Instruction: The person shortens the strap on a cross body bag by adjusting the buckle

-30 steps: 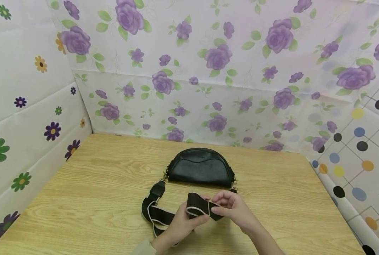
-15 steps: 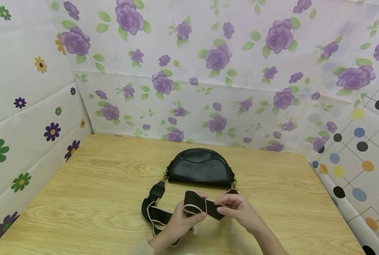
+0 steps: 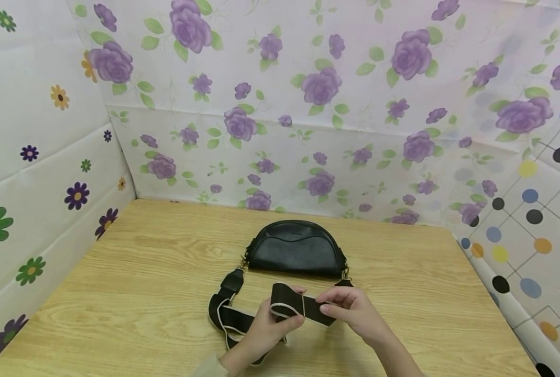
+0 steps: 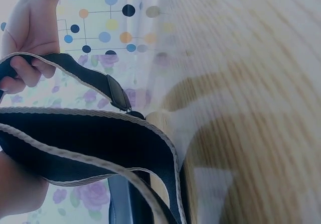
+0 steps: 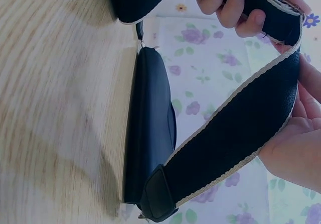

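Note:
A black half-moon handbag [image 3: 296,248] lies on the table, its black webbing strap with pale edges [image 3: 286,299] clipped on at both ends. My left hand [image 3: 266,329] grips a folded loop of that strap just left of a thin metal slider [image 3: 303,305]. To the slider's right, my right hand [image 3: 359,318] pinches the strap between thumb and fingers. Seen from the right wrist, a strap length [image 5: 241,113] runs from the right hand down to a leather end tab [image 5: 158,194]. The left wrist view shows the loop close up, partly hiding the left hand.
Another stretch of strap lies in loose folds left of my left hand, joined to a leather tab [image 3: 232,281]. Light wood-grain table [image 3: 143,272] surrounds the bag. Flowered and dotted cloth walls [image 3: 280,131] stand along the back and both sides.
Over the second, the left hand and strap loop shifted slightly left. The right hand moved a little right along the strap, away from the slider. In the last half second hardly anything differs.

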Tool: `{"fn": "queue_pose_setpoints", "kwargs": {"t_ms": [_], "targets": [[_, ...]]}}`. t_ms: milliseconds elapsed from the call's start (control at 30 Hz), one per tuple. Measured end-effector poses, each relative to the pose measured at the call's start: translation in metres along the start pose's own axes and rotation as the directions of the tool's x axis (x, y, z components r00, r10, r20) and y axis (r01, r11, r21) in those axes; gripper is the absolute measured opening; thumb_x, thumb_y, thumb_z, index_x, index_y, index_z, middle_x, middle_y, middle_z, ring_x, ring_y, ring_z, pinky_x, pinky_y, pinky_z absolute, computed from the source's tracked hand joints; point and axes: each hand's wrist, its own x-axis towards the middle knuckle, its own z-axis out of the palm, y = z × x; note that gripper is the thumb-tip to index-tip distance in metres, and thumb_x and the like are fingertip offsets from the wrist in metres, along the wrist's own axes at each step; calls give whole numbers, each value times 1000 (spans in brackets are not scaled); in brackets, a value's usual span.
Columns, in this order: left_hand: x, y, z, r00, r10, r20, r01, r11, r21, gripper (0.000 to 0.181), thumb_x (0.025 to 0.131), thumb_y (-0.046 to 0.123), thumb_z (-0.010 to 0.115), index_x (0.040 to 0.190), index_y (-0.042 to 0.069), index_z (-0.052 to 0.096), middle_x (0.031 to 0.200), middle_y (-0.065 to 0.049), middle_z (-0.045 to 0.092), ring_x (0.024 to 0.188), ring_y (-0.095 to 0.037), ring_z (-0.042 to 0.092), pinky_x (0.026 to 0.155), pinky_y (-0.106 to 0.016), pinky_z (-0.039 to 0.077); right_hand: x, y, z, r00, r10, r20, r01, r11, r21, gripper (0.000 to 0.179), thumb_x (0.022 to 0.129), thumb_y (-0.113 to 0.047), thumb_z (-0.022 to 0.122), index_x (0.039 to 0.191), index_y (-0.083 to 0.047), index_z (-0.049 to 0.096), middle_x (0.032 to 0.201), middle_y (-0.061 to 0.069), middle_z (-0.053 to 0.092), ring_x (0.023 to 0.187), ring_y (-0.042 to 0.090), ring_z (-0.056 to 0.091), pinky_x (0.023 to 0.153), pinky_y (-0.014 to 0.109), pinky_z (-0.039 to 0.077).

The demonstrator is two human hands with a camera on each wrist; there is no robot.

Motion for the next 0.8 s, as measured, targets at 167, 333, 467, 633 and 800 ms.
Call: {"fn": "queue_pose_setpoints", "kwargs": {"t_ms": [167,333,467,633,800], "targets": [[0,-2,0,1000,0,3,0,1000,-18,42,87,10,58,123,-7,44,114,-24,51,100,-17,55,81,-27,44,1,1,1,1000,1,-22,-2,1000,-24,16,84,2,58,96,12,59,91,-1,64,79,9,58,65,22,47],[0,-3,0,1000,-3,6,3,1000,-24,43,87,11,58,124,-7,42,114,-23,51,100,-17,54,83,-28,43,2,0,4,1000,7,-26,-8,1000,-24,17,84,1,58,96,13,58,91,-2,65,78,8,58,65,21,47],[0,-3,0,1000,-8,6,8,1000,-15,45,87,11,59,124,-8,42,115,-22,51,100,-17,54,83,-28,43,3,-1,6,1000,12,-25,-12,1000,-2,16,84,1,58,96,11,60,91,-1,65,77,8,59,64,21,47],[-2,-4,4,1000,13,13,-13,1000,5,46,86,10,59,123,-10,41,119,-21,48,104,-16,52,85,-27,42,5,-1,10,999,50,-5,-49,998,50,17,84,1,58,98,11,59,92,0,65,80,12,61,65,23,49],[-2,-4,5,999,28,17,-28,1000,3,41,87,8,58,122,-7,42,121,-22,46,106,-17,50,87,-27,40,5,-2,13,999,37,12,-38,996,76,15,85,2,56,98,11,57,93,0,65,80,13,61,65,23,49]]}}
